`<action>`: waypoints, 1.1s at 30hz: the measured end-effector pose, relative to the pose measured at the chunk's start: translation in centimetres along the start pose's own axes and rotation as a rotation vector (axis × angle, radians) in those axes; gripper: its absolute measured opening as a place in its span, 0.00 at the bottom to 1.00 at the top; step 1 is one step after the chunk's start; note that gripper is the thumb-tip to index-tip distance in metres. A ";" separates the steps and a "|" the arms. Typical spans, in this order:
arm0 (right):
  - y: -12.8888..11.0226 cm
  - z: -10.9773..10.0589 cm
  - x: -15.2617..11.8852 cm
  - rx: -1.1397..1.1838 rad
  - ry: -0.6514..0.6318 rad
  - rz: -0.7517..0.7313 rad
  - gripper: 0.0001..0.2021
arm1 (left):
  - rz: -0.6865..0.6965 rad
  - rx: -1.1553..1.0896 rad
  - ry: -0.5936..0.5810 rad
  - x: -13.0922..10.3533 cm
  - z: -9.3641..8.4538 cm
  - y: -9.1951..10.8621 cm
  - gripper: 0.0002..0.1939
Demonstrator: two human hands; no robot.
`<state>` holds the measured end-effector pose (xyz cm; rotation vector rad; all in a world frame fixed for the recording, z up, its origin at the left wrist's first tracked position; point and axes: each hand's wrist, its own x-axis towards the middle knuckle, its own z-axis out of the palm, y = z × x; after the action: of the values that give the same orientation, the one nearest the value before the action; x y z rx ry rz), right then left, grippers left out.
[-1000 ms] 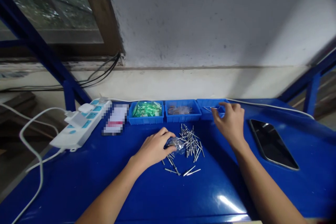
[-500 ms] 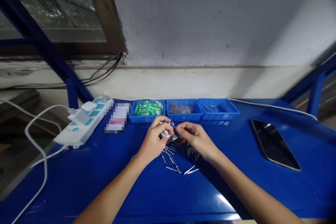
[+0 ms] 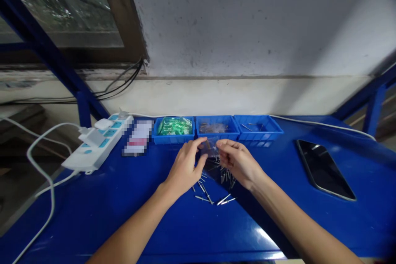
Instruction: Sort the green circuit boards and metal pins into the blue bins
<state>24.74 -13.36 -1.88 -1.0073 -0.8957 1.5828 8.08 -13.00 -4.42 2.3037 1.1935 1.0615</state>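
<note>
My left fingers (image 3: 195, 144) and right fingers (image 3: 228, 147) pinch opposite sides of the clear bag (image 3: 210, 149) between them, long axis indeterminate.

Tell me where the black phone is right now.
In the head view, the black rectangular phone lies flat on the glossy blue table, on the right side, beyond the right hand and forearm.
</note>
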 end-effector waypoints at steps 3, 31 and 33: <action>-0.4 -0.6 0.5 0.118 0.196 -0.054 0.14 | -0.052 0.235 -0.185 -0.1 0.4 -0.7 0.20; 1.2 -0.1 0.5 -0.353 0.043 -0.165 0.14 | 0.049 -0.104 0.052 0.2 -0.9 0.1 0.06; 1.3 -0.4 0.7 -0.369 0.105 -0.253 0.13 | -0.027 -0.111 0.041 0.3 -0.9 0.1 0.06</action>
<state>24.61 -12.93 -3.33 -1.1687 -1.2180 1.1657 7.57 -12.86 -3.64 2.1863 1.1477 1.1409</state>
